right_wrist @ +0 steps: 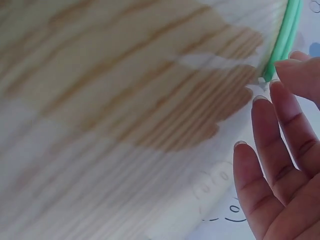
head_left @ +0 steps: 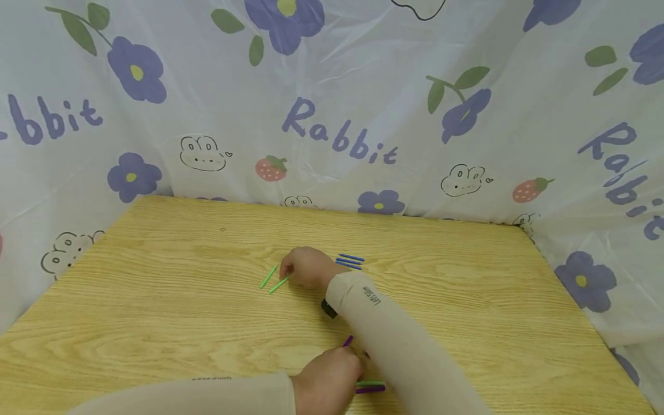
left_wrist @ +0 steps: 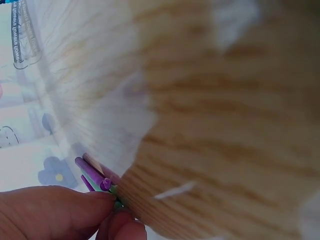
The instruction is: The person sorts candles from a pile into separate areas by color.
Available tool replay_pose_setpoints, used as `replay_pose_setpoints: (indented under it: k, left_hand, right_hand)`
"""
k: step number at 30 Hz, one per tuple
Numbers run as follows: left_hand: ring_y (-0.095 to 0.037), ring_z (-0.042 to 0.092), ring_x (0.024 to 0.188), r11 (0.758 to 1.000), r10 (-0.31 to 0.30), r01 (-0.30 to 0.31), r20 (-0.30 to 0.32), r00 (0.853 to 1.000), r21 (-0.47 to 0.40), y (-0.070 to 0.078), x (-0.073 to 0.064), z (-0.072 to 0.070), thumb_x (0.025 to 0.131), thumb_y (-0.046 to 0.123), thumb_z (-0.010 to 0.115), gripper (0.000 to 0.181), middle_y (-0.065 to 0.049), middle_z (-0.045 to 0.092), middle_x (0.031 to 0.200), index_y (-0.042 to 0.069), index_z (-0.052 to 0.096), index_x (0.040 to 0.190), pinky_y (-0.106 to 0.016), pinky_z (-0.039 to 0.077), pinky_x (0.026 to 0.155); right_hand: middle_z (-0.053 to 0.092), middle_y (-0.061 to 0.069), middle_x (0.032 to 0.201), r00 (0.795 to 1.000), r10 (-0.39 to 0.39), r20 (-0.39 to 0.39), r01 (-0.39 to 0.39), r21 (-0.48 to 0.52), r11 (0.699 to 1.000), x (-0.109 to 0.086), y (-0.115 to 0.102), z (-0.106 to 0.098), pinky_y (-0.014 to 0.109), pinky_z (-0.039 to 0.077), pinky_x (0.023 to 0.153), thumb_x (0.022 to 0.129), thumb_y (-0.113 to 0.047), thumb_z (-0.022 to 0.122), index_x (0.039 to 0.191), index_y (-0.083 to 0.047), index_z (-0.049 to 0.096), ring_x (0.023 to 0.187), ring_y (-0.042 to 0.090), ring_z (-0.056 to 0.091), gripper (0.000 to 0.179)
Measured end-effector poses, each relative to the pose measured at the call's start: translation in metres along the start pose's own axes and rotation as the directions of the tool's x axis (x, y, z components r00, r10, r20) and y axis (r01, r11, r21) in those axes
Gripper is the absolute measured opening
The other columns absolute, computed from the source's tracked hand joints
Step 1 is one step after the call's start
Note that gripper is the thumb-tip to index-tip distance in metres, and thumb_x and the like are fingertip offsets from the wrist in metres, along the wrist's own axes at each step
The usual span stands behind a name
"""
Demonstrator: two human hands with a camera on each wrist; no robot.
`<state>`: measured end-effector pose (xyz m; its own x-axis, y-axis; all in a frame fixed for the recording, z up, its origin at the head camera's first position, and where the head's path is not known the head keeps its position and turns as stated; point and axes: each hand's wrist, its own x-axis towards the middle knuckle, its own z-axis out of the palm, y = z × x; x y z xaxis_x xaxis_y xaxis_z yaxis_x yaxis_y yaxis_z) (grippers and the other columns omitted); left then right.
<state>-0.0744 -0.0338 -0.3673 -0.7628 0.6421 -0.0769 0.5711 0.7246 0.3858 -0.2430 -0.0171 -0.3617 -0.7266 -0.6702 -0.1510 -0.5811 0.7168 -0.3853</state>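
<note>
In the head view my right hand [head_left: 308,268] reaches across to the middle of the table, its thumb and forefinger pinching the near-right green stick [head_left: 279,284]. Another green stick [head_left: 268,276] lies just left of it, almost parallel. The right wrist view shows green sticks [right_wrist: 285,37] at the thumb and forefinger, the other fingers [right_wrist: 270,135] spread. Nearer the front, my left hand [head_left: 332,377] pinches among thin sticks. A purple stick [head_left: 348,341] pokes out above it; a green stick [head_left: 370,383] and a purple one [head_left: 370,390] show at its right. Purple sticks [left_wrist: 93,172] rise by the left thumb.
Three blue sticks [head_left: 350,261] lie side by side just beyond the right wrist. The right forearm crosses over the table [head_left: 181,300], close to the left hand. A patterned curtain [head_left: 332,86] hangs behind and at both sides. A black wrist device [head_left: 329,308] sits under the right wrist.
</note>
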Motion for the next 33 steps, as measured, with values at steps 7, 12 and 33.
replay_pose_setpoints:
  k: [7, 12, 33]
  left_hand:
    - [0.000, 0.052, 0.060, 0.999, -0.015, 0.018, 0.062, 0.998, -0.041, 0.000, 0.001, -0.002, 0.071, -0.007, 0.063, 0.020, 0.011, 0.056, 0.064, 0.014, 0.063, 0.069, -0.015, 0.043, 0.055]
    - [0.001, 0.045, 0.054, 1.000, 0.018, -0.018, 0.002, 1.000, 0.010, 0.001, -0.001, 0.000, 0.069, -0.007, 0.061, 0.024, 0.011, 0.048, 0.057, 0.015, 0.056, 0.059, -0.014, 0.037, 0.049]
    - [-0.002, 0.051, 0.062, 0.999, -0.009, 0.006, 0.080, 0.997, 0.039, 0.000, 0.002, -0.004, 0.074, -0.002, 0.063, 0.015, 0.007, 0.052, 0.066, 0.013, 0.062, 0.071, -0.015, 0.043, 0.056]
  right_hand:
    - [0.064, -0.011, 0.091, 0.999, -0.012, -0.048, 0.014, 0.035, 0.999, -0.007, 0.004, -0.007, 0.019, 0.043, 0.074, 0.081, -0.004, 0.058, 0.091, -0.018, 0.070, 0.085, 0.006, 0.055, 0.021]
    - [0.063, -0.006, 0.101, 0.999, -0.006, -0.044, 0.011, 0.110, 0.994, -0.016, 0.006, -0.014, 0.019, 0.043, 0.076, 0.084, -0.006, 0.056, 0.099, -0.015, 0.069, 0.089, 0.008, 0.056, 0.021]
    - [0.058, -0.007, 0.101, 0.994, -0.013, -0.112, 0.048, 0.313, 0.948, -0.067, 0.012, -0.026, 0.023, 0.045, 0.075, 0.086, -0.013, 0.058, 0.101, -0.012, 0.066, 0.090, 0.009, 0.054, 0.017]
